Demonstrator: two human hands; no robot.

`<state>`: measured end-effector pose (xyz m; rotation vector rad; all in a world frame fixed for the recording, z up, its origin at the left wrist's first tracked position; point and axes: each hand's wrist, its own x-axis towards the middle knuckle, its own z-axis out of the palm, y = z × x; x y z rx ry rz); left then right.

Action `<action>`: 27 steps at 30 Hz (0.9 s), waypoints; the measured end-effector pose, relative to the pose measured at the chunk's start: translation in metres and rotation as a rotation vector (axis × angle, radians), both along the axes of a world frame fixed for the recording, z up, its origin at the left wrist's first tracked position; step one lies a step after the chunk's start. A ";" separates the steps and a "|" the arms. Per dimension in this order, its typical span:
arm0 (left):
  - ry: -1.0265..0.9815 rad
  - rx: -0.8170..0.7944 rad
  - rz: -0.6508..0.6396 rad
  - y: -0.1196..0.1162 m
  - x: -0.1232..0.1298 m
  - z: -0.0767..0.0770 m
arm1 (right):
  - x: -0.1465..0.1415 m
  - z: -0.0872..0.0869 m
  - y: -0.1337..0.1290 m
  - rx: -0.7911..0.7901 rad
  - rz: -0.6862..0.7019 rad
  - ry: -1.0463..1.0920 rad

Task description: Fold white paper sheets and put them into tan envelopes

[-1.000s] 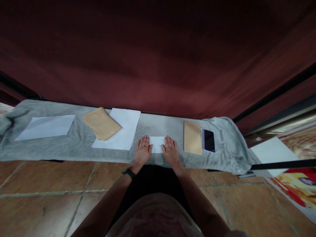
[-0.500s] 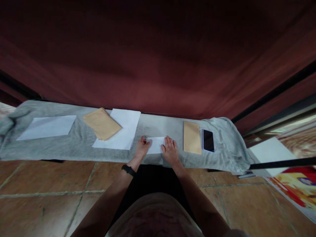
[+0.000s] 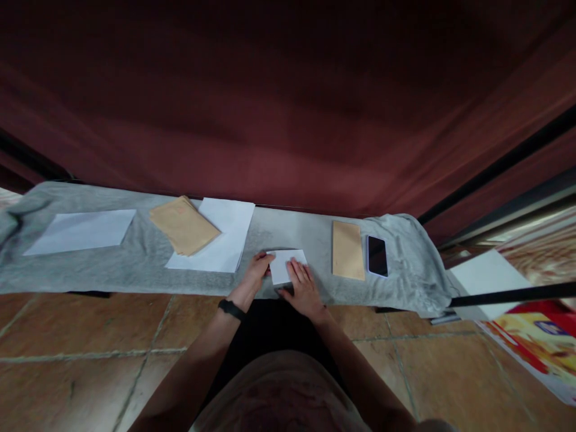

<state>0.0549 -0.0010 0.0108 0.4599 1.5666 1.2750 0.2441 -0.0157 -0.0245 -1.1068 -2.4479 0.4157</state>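
Note:
A small folded white paper lies on the grey cloth in front of me. My left hand pinches its left edge, thumb on top. My right hand rests on the paper's right part with its fingers stretched out and the thumb pointing left. To the left, a stack of brown envelopes lies partly over white sheets. One brown envelope is right of my right hand, with a phone beside it.
Another white sheet lies at the far left of the cloth-covered bench. A dark red curtain hangs behind it. At the right are a black bar, a white panel and a red and yellow package.
My right hand has shifted left and nearer to me over the paper, its thumb now lower. The paper is slightly turned, and my left fingers have closed on its edge.

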 end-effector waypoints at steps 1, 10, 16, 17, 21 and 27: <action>-0.033 0.014 -0.009 0.001 0.002 0.004 | -0.002 0.004 0.000 -0.051 -0.022 0.081; -0.133 0.076 0.096 -0.007 0.010 0.008 | -0.038 0.029 0.023 -0.765 -0.417 1.073; 0.141 0.086 -0.026 -0.007 0.002 -0.014 | -0.033 0.006 0.021 -0.816 -0.542 1.016; 0.251 0.078 -0.073 -0.005 -0.002 -0.016 | -0.028 0.002 0.021 -0.806 -0.563 0.985; 0.656 0.052 -0.290 0.003 -0.021 -0.020 | -0.007 -0.009 0.018 -0.464 -0.629 0.697; 0.926 0.204 -0.506 0.019 -0.034 -0.018 | -0.011 -0.009 0.014 -0.052 -0.277 0.238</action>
